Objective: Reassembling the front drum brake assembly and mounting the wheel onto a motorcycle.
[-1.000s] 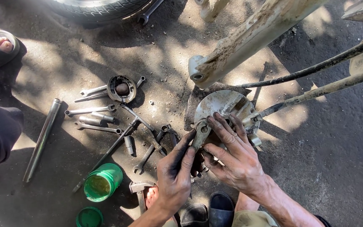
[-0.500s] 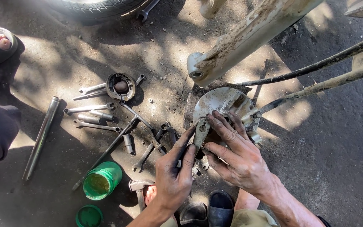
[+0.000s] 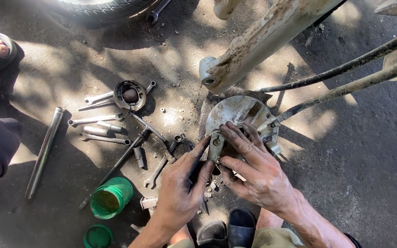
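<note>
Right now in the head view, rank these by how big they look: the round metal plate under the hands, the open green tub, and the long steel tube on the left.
1. round metal plate, partly covered by hands
2. long steel tube, longest but thin, so its place is unsure
3. open green tub

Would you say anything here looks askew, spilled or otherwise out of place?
Yes: the green tub lies tipped on its side on the ground, its lid off beside it; I see no spill. Wrenches lie scattered on the dirt. Both grimy hands, left hand and right hand, are on the round metal plate.
</note>
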